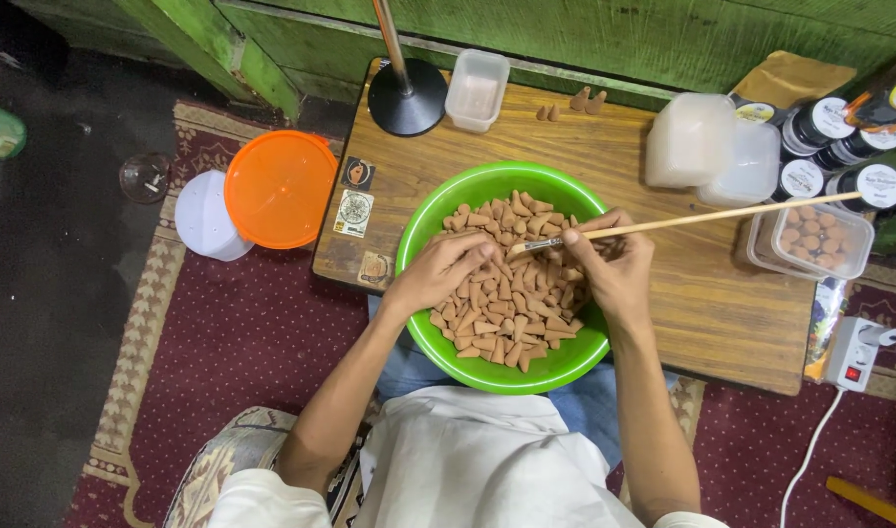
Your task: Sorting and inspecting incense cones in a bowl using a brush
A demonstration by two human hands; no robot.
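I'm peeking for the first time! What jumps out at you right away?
A bright green bowl full of small brown cones sits mid-table. Both hands are in it: the left hand on the cones, the right hand holding a long wooden brush. An orange lid glows at the left.

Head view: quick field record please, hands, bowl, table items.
left hand: fingers in the green bowl, on the brown cones
right hand: holds long wooden brush, bristle end over the cones
table: wooden, low
left of table: orange lid on a white tub
right side: stacked clear containers, dark jars, one tub of cones
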